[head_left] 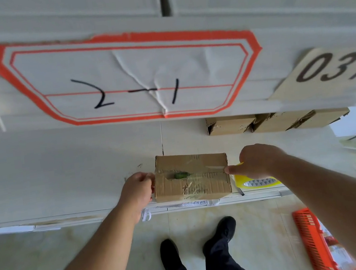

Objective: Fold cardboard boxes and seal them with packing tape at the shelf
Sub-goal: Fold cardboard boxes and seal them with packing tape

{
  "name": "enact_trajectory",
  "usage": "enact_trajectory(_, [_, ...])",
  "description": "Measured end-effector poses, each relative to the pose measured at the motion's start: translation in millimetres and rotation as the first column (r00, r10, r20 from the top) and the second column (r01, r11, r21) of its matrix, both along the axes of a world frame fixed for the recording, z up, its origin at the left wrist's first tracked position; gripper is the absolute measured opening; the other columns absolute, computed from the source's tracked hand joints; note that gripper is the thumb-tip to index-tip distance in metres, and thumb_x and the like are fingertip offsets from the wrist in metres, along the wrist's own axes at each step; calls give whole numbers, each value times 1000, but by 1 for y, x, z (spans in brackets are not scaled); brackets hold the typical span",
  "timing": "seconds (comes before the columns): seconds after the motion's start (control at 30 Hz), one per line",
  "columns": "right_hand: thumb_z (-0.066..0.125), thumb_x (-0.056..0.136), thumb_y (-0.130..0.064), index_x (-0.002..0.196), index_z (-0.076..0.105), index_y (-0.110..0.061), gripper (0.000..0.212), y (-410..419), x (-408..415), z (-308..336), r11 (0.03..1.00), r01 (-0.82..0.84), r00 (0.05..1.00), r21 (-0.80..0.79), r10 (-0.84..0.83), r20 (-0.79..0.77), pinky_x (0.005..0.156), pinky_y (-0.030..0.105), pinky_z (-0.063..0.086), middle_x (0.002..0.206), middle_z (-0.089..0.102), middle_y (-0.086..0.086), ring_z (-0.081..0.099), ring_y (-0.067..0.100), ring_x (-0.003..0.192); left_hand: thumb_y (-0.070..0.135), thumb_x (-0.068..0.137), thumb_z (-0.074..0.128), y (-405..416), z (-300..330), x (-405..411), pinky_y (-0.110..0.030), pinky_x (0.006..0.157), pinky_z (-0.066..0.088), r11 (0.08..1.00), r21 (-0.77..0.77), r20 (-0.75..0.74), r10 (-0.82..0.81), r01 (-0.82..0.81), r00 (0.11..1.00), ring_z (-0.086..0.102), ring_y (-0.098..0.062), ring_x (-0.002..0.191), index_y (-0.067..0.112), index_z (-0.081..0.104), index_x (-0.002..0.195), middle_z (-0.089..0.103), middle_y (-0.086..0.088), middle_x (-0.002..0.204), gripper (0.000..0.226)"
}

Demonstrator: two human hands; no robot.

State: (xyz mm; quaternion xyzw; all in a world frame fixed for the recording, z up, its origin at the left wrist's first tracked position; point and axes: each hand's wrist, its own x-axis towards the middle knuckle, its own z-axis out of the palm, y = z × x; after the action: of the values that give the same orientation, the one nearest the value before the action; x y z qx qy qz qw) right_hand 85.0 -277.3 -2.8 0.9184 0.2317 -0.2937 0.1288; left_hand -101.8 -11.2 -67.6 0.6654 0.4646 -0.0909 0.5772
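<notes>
1. Standing at a white shelf [64,172], a person works on a small cardboard box [191,178] that sits near the front edge of the shelf board.
2. Clear packing tape lies along the top seam of the box, and the cardboard surface looks torn and wrinkled there.
3. On the left end of the box, the left hand [138,191] holds the box, with the fingers curled against its side.
4. At the right end of the box, the right hand [255,161] grips a yellow tape roll [255,182]; the thumb presses at the right end of the seam.
5. Most of the roll shows just below this hand, touching or just beside the box.
6. Far on the right of the shelf, a row of folded boxes [277,121] lies under the upper board.
7. On the upper board edge there is a red-framed label [128,78] with "2-1" written by hand.
8. Down on the floor at the right stands an orange plastic basket [313,241], near the person's black shoes [198,245].
</notes>
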Motion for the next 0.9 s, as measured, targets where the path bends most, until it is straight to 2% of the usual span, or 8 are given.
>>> enact_trajectory(0.1, [40, 86, -88, 81, 61, -23, 68, -1, -1, 0, 1000, -7, 1000, -13, 7, 6, 78, 35, 50, 86, 64, -7, 61, 15, 86, 33, 100, 53, -7, -6, 1, -34, 66, 55, 995, 102, 29, -26, 23, 999, 63, -21, 68, 17, 65, 91, 69, -4, 81, 22])
enact_trajectory(0.2, [40, 86, -89, 82, 62, -24, 69, -2, 0, -2, 1000, -9, 1000, -18, 10, 11, 77, 34, 49, 87, 64, -7, 61, 15, 86, 28, 101, 62, -13, -9, -3, -29, 62, 44, 972, 234, 59, -5, -9, 998, 63, -17, 72, 19, 60, 103, 67, 2, 90, 10])
enact_trajectory(0.33, [39, 86, -89, 78, 62, -22, 71, -3, 0, -3, 1000, -8, 1000, -8, 8, 21, 72, 33, 46, 82, 65, -6, 60, 12, 79, 21, 101, 61, -10, -16, -13, -29, 77, 43, 900, 433, 64, -85, 49, 994, 64, -26, 96, 17, 63, 105, 64, -1, 104, 6])
enact_trajectory(0.4, [40, 86, -88, 76, 61, -22, 70, -2, -1, -2, 1000, -9, 1000, -9, 10, 20, 73, 33, 47, 80, 65, -5, 60, 12, 77, 20, 101, 54, -14, -6, -12, -34, 89, 48, 801, 597, 239, -128, -42, 963, 63, -31, 109, 9, 64, 114, 62, -8, 115, 19])
enact_trajectory(0.47, [41, 86, -88, 78, 61, -22, 69, -2, -1, -2, 1000, -11, 1000, -3, 11, 16, 75, 34, 49, 82, 65, -5, 60, 13, 80, 42, 99, 54, -27, 13, -3, -42, 111, 44, 650, 758, 313, -433, 52, 845, 51, -32, 134, 7, 56, 134, 54, -15, 141, 49])
enact_trajectory(0.53, [41, 85, -89, 91, 66, -22, 71, -2, 0, -2, 1000, -6, 1000, 0, 6, 7, 82, 36, 51, 92, 67, -6, 63, 16, 90, 76, 92, 45, -44, 21, 13, -44, 127, 17, 396, 825, 57, -769, 403, 637, 9, -24, 159, 12, 25, 160, 12, -11, 171, 96])
enact_trajectory(0.63, [41, 84, -89, 101, 67, -22, 74, -4, 0, -2, 1000, -4, 1000, -1, 4, 1, 88, 38, 53, 99, 68, -6, 64, 18, 98, 100, 74, 27, -54, 15, 34, -51, 128, -3, 26, 724, -345, -852, 690, 394, -29, -21, 154, 14, -19, 162, -30, -6, 168, 131])
enact_trajectory(0.9, [42, 80, -94, 70, 51, -27, 68, -26, 2, -17, 975, 165, 980, 150, -144, -140, 76, 36, 46, 85, 60, -6, 58, 16, 84, 99, 76, 21, -55, 0, 37, -53, 127, -1, -74, 734, -431, -819, 675, 378, -12, -27, 159, 9, -9, 163, -12, -11, 172, 129])
